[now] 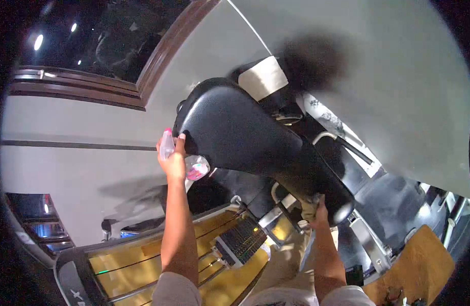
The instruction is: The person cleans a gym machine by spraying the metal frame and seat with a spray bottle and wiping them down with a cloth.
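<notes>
A black padded gym-machine backrest (pixel 235 127) slants across the middle of the view, from upper left to lower right. My left hand (pixel 173 162) is closed around a clear spray bottle (pixel 198 168) with a pink nozzle tip and a colourful label. The thumb of that hand lies against or very near the pad's left edge. At the pad's lower end, my right hand (pixel 320 213) grips a tan, crumpled cloth (pixel 309 208) against the underside edge. Part of the cloth is hidden by the fingers.
Below the pad stands a weight stack (pixel 240 242) with guide rods inside a yellow-lit frame. A brown board (pixel 421 265) is at the lower right. White metal bars and a curved handle (pixel 324 135) stick out at right. A dark framed window (pixel 107 41) sits in the grey wall.
</notes>
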Demonstrator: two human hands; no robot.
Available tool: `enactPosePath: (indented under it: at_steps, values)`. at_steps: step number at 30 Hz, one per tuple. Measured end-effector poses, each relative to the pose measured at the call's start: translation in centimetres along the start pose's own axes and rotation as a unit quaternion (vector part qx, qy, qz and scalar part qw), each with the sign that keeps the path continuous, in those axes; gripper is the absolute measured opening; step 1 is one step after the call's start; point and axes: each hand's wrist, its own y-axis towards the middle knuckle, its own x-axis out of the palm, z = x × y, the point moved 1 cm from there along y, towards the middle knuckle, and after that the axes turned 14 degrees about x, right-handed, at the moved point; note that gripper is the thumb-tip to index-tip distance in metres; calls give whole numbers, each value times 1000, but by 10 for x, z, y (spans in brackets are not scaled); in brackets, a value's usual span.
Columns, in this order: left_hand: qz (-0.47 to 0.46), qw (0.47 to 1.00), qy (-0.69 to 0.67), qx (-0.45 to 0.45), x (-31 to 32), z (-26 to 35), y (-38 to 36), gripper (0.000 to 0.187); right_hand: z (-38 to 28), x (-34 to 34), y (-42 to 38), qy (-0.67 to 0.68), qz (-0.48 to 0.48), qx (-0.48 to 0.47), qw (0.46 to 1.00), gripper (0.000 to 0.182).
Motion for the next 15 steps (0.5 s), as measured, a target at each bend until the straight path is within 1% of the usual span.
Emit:
enactPosePath:
  at_steps: [1, 3, 4, 5, 6, 8, 9, 10, 11, 12, 14, 15]
  values:
    - [20, 999, -7, -25, -1, 8, -8, 25, 0, 2, -8, 47, -25, 0, 999, 62]
    - [-21, 999, 50, 2, -5, 24, -28, 27, -16, 20, -43, 44, -106, 41, 993, 62]
    - [-43, 996, 78, 14, -4, 32, -40, 28, -21, 20, -51, 58, -124, 58, 989, 54]
    - [-53, 996, 74, 20, 3, 45, -54, 29, -27, 20, -58, 73, -141, 75, 984, 45]
    - [-74, 996, 56, -2, 10, 51, -66, 28, -27, 11, -53, 63, -142, 84, 984, 46]
    - [-101, 994, 46, 10, 26, 43, -87, 25, -28, 2, -41, 45, -144, 101, 983, 46]
    - [-133, 989, 63, 7, 32, 42, -94, 24, -27, 1, -31, 16, -88, 83, 993, 42]
    - [-165, 983, 78, 5, 38, 42, -99, 23, -29, 3, -26, -63, -59, 52, 995, 41]
    - [-185, 979, 86, -4, 44, 46, -103, 25, -33, 4, -23, -142, -30, 20, 989, 39]
    - [-208, 969, 134, 8, 47, 40, -104, 27, -37, 5, -20, -220, -2, -12, 975, 38]
    - [-222, 966, 135, -5, 56, 54, -103, 28, -50, 35, -30, -308, -7, -39, 951, 41]
    - [-225, 963, 148, 18, 56, 57, -102, 28, -56, 55, -37, -350, -9, -54, 935, 44]
